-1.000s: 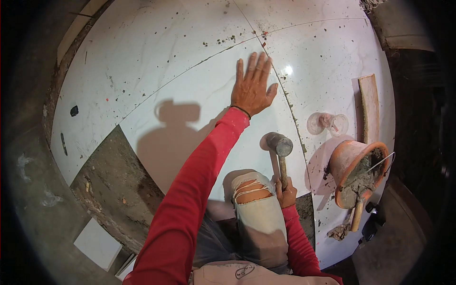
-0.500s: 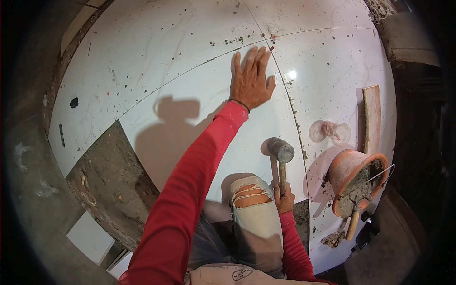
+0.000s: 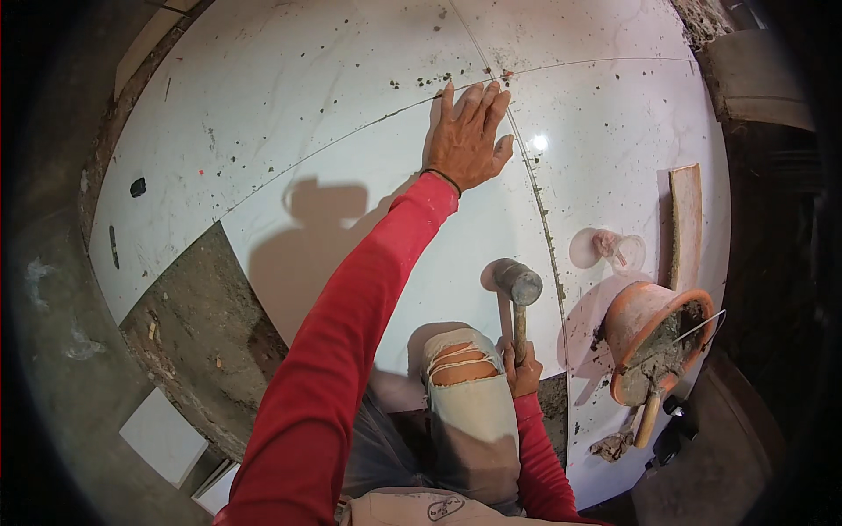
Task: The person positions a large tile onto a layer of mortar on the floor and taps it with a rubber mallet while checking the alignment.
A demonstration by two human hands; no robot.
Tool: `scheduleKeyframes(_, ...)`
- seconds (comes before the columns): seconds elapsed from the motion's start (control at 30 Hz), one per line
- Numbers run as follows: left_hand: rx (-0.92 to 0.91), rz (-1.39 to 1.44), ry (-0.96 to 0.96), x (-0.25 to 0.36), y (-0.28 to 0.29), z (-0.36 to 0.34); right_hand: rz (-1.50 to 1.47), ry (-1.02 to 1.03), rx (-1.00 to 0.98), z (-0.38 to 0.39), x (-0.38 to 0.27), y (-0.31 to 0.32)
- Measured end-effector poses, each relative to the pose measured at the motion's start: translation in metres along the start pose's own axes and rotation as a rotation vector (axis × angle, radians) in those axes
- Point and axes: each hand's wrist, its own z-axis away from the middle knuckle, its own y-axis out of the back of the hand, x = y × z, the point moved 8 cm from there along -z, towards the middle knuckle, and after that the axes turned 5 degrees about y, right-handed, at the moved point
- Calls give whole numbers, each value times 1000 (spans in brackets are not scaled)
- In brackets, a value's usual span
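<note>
My left hand (image 3: 469, 136) lies with fingers spread at the far right corner of a large white floor tile (image 3: 351, 272). Its fingertips reach the joint where several tiles meet. Close to my knee, my right hand (image 3: 524, 373) is wrapped round the wooden handle of a rubber mallet (image 3: 517, 282). The mallet's dark head points away from me over the same tile, throwing a shadow beside it. Whether the head touches the tile I cannot tell.
At right an orange bucket (image 3: 624, 326) tilts, holding grey mortar and a wooden-handled trowel (image 3: 647, 421). Nearby are a clear plastic cup (image 3: 624, 252) and a wooden strip (image 3: 685, 223). Bare mortar bed (image 3: 197, 329) shows at left, with a small white tile piece (image 3: 163, 437) beyond it.
My left hand has shifted slightly right and up at the tile corner, still spread. The mallet and my right hand look almost the same.
</note>
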Motion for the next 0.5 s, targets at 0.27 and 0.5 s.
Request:
scheduleKeyframes(0.27,7,92,33,-9,4,0,-102,229,138,-22,-84,39)
scheduleKeyframes(0.5,55,132,19,-10,10,-2,294,610,136,-14,-35,23)
